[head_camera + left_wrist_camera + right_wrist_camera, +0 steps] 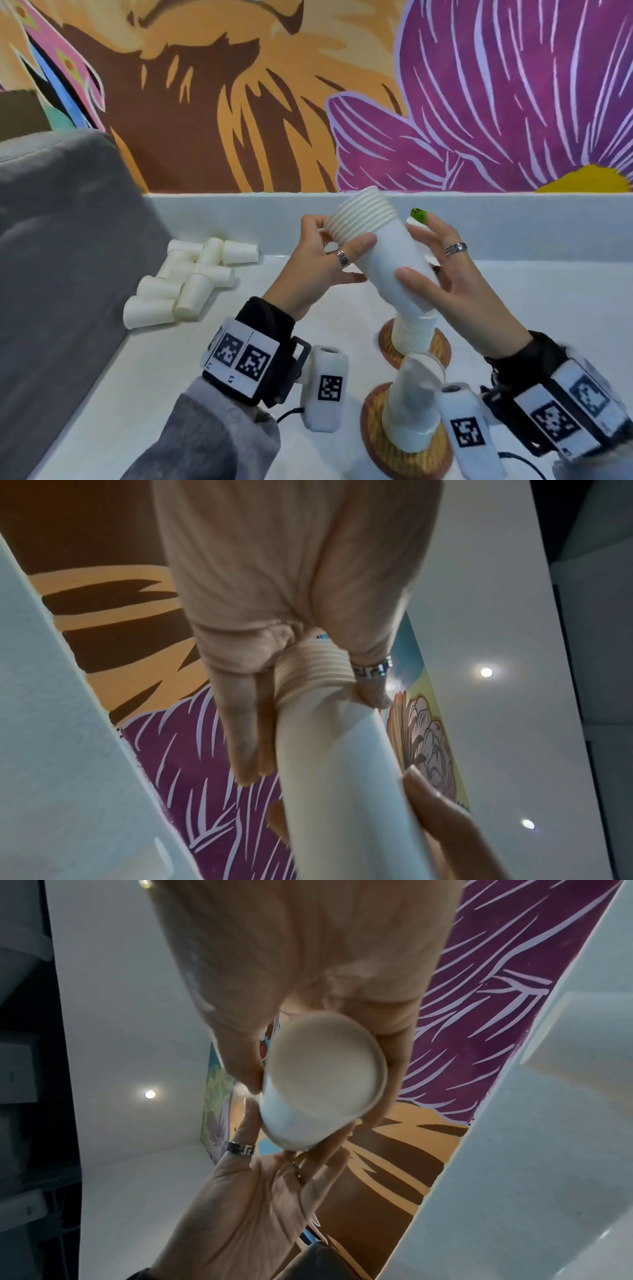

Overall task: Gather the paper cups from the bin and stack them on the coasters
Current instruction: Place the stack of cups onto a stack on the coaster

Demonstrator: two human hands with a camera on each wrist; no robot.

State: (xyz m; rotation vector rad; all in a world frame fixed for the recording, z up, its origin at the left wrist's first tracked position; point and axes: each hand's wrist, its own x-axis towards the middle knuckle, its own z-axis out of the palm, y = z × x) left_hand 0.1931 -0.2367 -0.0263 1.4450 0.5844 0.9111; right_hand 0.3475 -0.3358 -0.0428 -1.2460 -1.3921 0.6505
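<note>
**Nested cups held over the coasters**

Nearest me, two woven coasters sit on the white surface, each carrying an upside-down stack of paper cups: the near stack (412, 407) on the near coaster (404, 455), the far stack (412, 337) on the far coaster (440, 346), just behind. Above them I hold a tilted stack of nested cups (383, 246), rims up and to the left. My left hand (318, 263) curls round the rim end, thumb across the wall, ring on one finger. My right hand (455, 274) grips the lower part, thumb on the near side, fingers behind; from the right wrist view its flat base (325, 1066) faces the camera. Far left, loose cups (185, 281) lie in a heap against a grey cushion (61, 246). Painted mural (479, 102) behind
</note>
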